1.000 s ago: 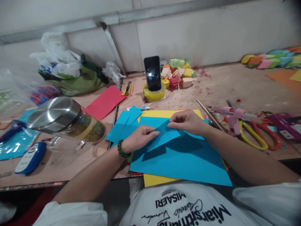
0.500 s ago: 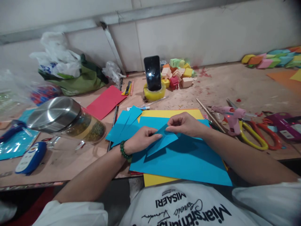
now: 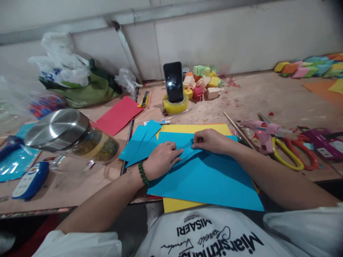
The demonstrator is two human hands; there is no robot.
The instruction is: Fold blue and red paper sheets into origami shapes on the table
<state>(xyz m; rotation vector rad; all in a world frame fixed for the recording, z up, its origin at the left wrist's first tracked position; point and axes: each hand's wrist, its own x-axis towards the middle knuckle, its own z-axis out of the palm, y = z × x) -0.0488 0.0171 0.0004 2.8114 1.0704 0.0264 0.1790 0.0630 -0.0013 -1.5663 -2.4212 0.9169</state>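
Note:
A small folded piece of blue paper [image 3: 187, 153] lies low over a large blue sheet [image 3: 203, 182]. My left hand [image 3: 162, 160], with a green bead bracelet at the wrist, grips its left part, fingers bent over the top and partly covering it. At the upper right end of the piece, my right hand [image 3: 210, 141] pinches the edge between thumb and fingers. Several cut blue pieces [image 3: 139, 142] overlap beside my left hand. Yellow paper [image 3: 184, 204] shows from beneath the large blue sheet.
A glass jar with a steel lid [image 3: 57, 129] stands left. Behind are a phone [image 3: 173, 82] in a tape roll [image 3: 175, 107] and paper boxes [image 3: 198, 92]. To the right lie a pink glue gun [image 3: 264, 132], scissors [image 3: 288, 153] and a purple tool [image 3: 323, 142].
My left hand has turned palm down and its fingers have come over the folded piece, which now lies lower and flatter. My right hand keeps its pinch with little movement.

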